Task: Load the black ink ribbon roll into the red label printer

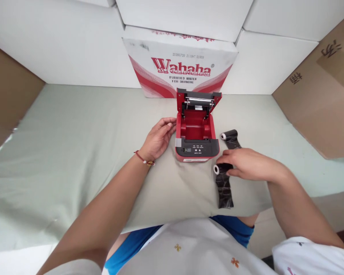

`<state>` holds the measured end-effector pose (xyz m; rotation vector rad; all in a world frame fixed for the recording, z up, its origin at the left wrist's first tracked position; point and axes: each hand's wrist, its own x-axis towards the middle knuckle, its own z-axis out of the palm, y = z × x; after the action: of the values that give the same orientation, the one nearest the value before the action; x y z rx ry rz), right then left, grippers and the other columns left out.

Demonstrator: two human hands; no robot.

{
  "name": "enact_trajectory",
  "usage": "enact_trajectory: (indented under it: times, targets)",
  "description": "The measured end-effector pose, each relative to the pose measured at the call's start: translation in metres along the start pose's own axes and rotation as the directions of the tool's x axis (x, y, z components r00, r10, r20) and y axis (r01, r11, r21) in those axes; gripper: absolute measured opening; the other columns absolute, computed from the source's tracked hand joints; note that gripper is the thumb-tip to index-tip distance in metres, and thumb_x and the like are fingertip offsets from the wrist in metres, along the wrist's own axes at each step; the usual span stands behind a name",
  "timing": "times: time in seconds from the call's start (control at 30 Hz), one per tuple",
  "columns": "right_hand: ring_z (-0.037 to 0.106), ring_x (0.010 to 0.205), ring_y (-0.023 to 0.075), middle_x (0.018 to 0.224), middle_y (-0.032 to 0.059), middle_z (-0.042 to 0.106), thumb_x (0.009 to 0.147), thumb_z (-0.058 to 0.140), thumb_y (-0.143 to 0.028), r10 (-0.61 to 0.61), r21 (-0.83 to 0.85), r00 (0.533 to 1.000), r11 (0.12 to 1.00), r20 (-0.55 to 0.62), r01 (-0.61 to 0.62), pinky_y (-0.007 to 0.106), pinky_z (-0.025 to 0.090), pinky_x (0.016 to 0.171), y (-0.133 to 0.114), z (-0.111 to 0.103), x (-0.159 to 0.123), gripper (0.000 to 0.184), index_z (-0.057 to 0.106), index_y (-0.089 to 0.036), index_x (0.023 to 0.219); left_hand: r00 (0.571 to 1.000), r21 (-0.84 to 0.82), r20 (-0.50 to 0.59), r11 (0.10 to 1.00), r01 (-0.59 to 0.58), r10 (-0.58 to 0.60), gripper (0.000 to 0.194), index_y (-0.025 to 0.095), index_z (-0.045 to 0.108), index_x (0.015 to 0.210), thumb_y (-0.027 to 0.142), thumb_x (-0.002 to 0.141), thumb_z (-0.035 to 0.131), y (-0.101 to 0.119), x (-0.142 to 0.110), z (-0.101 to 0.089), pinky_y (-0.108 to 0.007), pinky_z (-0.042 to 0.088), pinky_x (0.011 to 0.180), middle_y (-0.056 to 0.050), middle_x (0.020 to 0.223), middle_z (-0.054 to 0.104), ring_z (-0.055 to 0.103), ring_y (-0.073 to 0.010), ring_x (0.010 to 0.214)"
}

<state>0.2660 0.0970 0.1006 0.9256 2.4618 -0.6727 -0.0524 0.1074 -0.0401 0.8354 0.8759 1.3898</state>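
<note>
In the middle of the cloth stands a small red and black printer (197, 149), its lid (199, 101) raised and its red inner compartment bare. My left hand (159, 138) rests beside it on the left, fingers stretched out and fingertips against its side. To the printer's right, my right hand (240, 163) closes its fingers on a roll of black film (224, 185) with a white core. The loose end of this film hangs toward me over the cloth. Just beyond my right hand lies a second black film roll (231, 138), partly hidden by the hand.
A pale green cloth (83, 126) covers the table. Behind the printer stands a red and white Wahaha water carton (183, 61), with white boxes (183, 15) around it. Brown cardboard boxes border the right (323, 88) and left (11, 91) sides.
</note>
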Motion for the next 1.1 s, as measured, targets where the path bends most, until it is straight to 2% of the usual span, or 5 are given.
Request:
enact_trajectory:
  times: [0.2, 0.4, 0.57, 0.87, 1.1]
  targets:
    - [0.077, 0.092, 0.0204, 0.119, 0.0087, 0.083, 0.108, 0.064, -0.034, -0.152, 0.251, 0.941, 0.940, -0.301, 0.232, 0.032, 0.058, 0.082, -0.019, -0.047, -0.026, 0.038, 0.080, -0.026, 0.142, 1.000, 0.009, -0.008, 1.000, -0.028, 0.028, 0.045, 0.026, 0.075, 0.115, 0.056, 0.088, 0.095, -0.009, 0.003, -0.001, -0.045, 0.057, 0.124, -0.006, 0.123, 0.081, 0.075, -0.0246, 0.128]
    - [0.076, 0.105, 0.0297, 0.132, 0.0141, 0.080, 0.105, 0.062, -0.023, 0.123, -0.041, 0.871, 0.986, -0.475, -0.162, 0.037, 0.050, 0.082, -0.058, -0.063, 0.036, 0.045, 0.077, -0.022, 0.147, 0.964, 0.239, -0.114, 0.949, -0.206, 0.238, 0.055, 0.030, 0.068, 0.127, 0.071, 0.094, 0.082, -0.011, -0.005, 0.007, -0.054, 0.055, 0.124, -0.010, 0.147, 0.063, 0.060, -0.0323, 0.146]
    - [0.075, 0.100, 0.0322, 0.143, 0.0195, 0.077, 0.104, 0.056, -0.018, 0.284, -0.200, 0.880, 0.904, -0.381, -0.378, 0.038, 0.039, 0.068, -0.071, -0.065, 0.068, 0.049, 0.075, -0.020, 0.149, 0.747, 0.615, -0.116, 0.638, -0.463, 0.654, 0.048, 0.029, 0.070, 0.130, 0.071, 0.110, 0.058, 0.001, -0.037, 0.027, -0.062, 0.037, 0.136, -0.014, 0.145, 0.060, 0.050, -0.0378, 0.150]
    - [0.077, 0.113, 0.0359, 0.142, 0.0165, 0.080, 0.103, 0.056, -0.020, 0.258, -0.173, 0.842, 0.910, -0.474, -0.376, 0.040, 0.045, 0.075, -0.054, -0.058, 0.097, 0.051, 0.076, -0.025, 0.150, 0.412, 0.701, 0.554, -0.138, -0.700, 0.723, 0.030, 0.028, 0.077, 0.134, 0.027, 0.105, 0.069, -0.022, -0.077, 0.068, -0.044, 0.049, 0.105, -0.004, 0.113, 0.085, 0.076, -0.0264, 0.114]
    - [0.080, 0.112, 0.0357, 0.133, 0.0148, 0.085, 0.106, 0.057, -0.022, 0.210, -0.101, 0.851, 0.951, -0.481, -0.291, 0.042, 0.051, 0.081, -0.043, -0.048, 0.103, 0.040, 0.080, -0.022, 0.138, 0.360, 0.716, 0.607, -0.291, -0.634, 0.709, 0.023, 0.021, 0.077, 0.123, 0.021, 0.103, 0.069, -0.007, -0.071, 0.070, -0.040, 0.048, 0.092, -0.003, 0.097, 0.085, 0.075, -0.0224, 0.097]
